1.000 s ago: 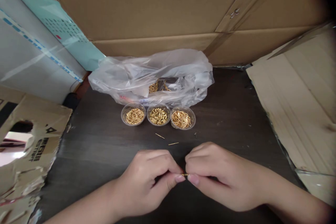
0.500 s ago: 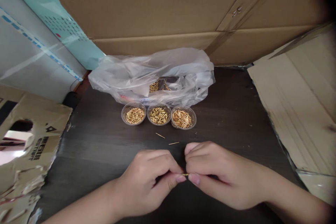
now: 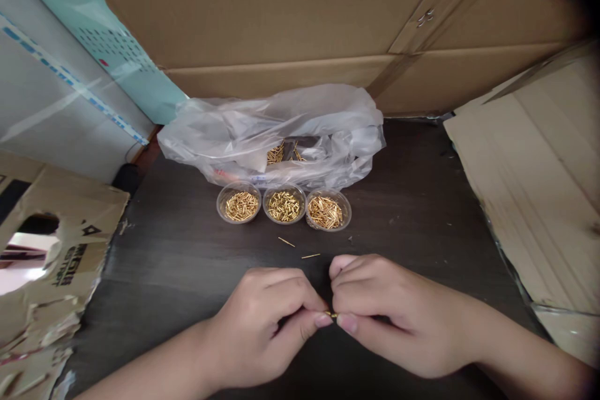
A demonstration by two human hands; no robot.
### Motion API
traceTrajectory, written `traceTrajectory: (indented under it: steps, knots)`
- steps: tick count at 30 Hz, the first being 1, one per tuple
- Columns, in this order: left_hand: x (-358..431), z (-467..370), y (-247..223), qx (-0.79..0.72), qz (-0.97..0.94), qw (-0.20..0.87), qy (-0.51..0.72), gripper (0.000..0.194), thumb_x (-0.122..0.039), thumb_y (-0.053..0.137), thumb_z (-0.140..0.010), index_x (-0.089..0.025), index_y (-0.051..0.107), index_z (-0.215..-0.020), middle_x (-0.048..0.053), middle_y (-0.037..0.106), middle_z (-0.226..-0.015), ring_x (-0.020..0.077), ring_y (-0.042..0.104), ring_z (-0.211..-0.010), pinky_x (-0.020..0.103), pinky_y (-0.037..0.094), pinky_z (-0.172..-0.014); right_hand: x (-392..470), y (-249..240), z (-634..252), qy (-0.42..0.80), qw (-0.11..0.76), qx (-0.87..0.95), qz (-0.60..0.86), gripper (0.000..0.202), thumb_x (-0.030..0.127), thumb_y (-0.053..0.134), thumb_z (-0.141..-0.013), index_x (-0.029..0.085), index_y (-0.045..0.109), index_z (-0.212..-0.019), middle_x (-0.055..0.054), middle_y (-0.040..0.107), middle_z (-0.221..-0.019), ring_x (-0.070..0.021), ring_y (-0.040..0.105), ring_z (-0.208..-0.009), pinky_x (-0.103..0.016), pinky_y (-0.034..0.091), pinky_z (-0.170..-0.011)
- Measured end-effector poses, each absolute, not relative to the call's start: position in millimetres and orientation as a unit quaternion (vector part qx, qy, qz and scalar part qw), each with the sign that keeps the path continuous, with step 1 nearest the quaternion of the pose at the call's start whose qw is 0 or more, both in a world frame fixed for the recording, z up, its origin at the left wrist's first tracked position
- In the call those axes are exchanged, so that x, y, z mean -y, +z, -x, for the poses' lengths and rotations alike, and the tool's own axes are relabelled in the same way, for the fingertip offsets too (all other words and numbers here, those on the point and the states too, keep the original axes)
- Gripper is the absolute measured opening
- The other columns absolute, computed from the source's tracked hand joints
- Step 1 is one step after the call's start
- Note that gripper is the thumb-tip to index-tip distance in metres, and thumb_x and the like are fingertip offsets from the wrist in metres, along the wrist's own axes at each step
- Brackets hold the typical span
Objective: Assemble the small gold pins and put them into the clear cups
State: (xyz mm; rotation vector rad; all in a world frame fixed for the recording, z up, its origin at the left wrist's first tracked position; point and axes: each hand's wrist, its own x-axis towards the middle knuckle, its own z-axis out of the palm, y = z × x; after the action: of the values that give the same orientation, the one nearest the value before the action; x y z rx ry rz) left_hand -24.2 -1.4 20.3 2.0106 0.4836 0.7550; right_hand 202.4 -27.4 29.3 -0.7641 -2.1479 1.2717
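Note:
Between the fingertips of both hands shows a small gold metal pin (image 3: pixel 332 314), mostly covered by the fingers; whether it is one piece or two I cannot tell. My left hand (image 3: pixel 276 322) pinches its left end with thumb and forefinger. From the other side, my right hand (image 3: pixel 394 312) pinches the right end, its remaining fingers curled in. Two thin gold pins lie on the dark table beyond the hands, one slanted (image 3: pixel 286 242) and one nearly level (image 3: pixel 310 256). Behind them stand a left clear cup (image 3: pixel 218 207), a middle cup (image 3: pixel 265 207) and a right cup (image 3: pixel 349 212), all holding small gold pieces.
A crumpled clear plastic bag (image 3: pixel 225 137) with more gold pins inside lies behind the cups. Cardboard walls (image 3: pixel 281 12) close off the back; cardboard panels stand at the right (image 3: pixel 529 169) and left (image 3: pixel 94 219). A tiny dark scrap (image 3: pixel 350 239) rests on the table (image 3: pixel 178 231).
Both hands keep nearly the same place and pinch. The gold piece between the fingertips has shifted very slightly downward.

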Motion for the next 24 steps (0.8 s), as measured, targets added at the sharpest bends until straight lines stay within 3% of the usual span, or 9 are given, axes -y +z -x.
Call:
traceTrajectory:
  steps: [11,17,24]
  knots:
    - [-0.2,22.9,22.6,-0.184,-0.824,0.449,0.293,0.012,-0.015,0.057,-0.097,-0.016,0.061,-0.086,0.002,0.065,-0.072,0.0123,0.057,-0.061,0.024,0.044,-0.057,26.7,31.8,-203.8,0.479,0.239,0.796,0.282,0.029,0.019,0.042,-0.101,0.02,0.038,-0.072,0.005,0.036,-0.065,-0.0107,0.036,-0.063,-0.031,0.042,-0.077]
    - [-1.5,24.6,25.3,-0.216,-0.821,0.471,0.24,0.015,-0.016,0.054,-0.098,-0.016,0.058,-0.083,-0.001,0.058,-0.07,0.0105,0.051,-0.059,0.022,0.039,-0.056,30.6,35.9,-201.6,0.422,0.204,0.82,0.329,0.025,0.014,0.042,-0.099,0.02,0.041,-0.074,0.005,0.04,-0.067,-0.0107,0.037,-0.064,-0.031,0.039,-0.077]
    - [0.7,21.7,23.7,-0.244,-0.768,0.54,0.245,0.023,-0.02,0.047,-0.102,-0.017,0.053,-0.079,-0.004,0.053,-0.061,0.0093,0.05,-0.056,0.021,0.038,-0.057,36.9,38.0,-193.0,0.351,0.249,0.829,0.357,0.021,0.008,0.042,-0.097,0.019,0.044,-0.08,0.005,0.042,-0.07,-0.0105,0.034,-0.064,-0.03,0.036,-0.074]
